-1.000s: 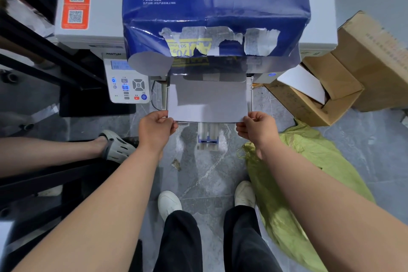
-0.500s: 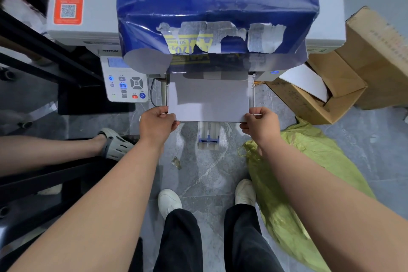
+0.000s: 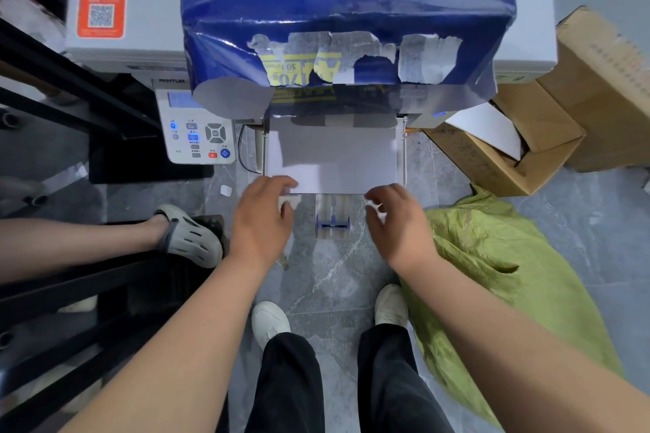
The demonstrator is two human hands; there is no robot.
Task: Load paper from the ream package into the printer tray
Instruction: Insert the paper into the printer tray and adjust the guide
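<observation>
My left hand and right hand hover at the near edge of the paper stack, fingers loosely spread, grip holding nothing; left fingertips touch the edge. Stack lies flat in the printer tray, long axis running away from me into the printer. Sheets plain white, squared. Beyond, torn blue ream package sits atop the printer.

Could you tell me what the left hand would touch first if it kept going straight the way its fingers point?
Most likely the near edge of the paper stack, which the left hand nearly touches.
</observation>
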